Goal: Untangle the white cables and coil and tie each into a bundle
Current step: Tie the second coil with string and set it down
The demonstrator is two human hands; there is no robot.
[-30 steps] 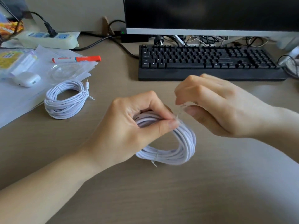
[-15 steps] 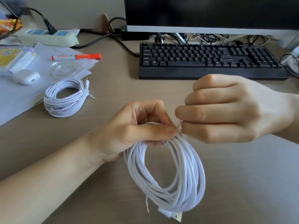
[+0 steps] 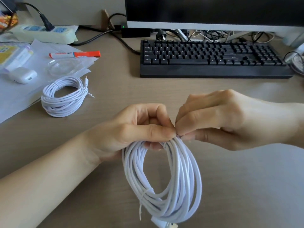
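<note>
A white cable coil [image 3: 166,183] hangs upright above the desk at centre. My left hand [image 3: 134,130] grips its top, thumb pressed along the strands. My right hand [image 3: 218,119] meets it from the right and pinches a thin tie at the coil's top, where the fingertips hide most of it. A white tie [image 3: 144,193] binds the coil's lower left, and a USB plug [image 3: 166,225] shows at the bottom edge. A second white coil [image 3: 64,96], tied in two places, lies flat on the desk at left.
A black keyboard [image 3: 212,58] and a monitor [image 3: 213,12] stand behind my hands. At left lie papers [image 3: 19,94], a red marker [image 3: 74,54], a white earbud case [image 3: 23,74], a clear plastic bag [image 3: 64,66] and a power strip [image 3: 44,33].
The coil went from lying nearly flat to hanging upright in my left hand. My right hand turned and closed in on the coil's top beside my left thumb.
</note>
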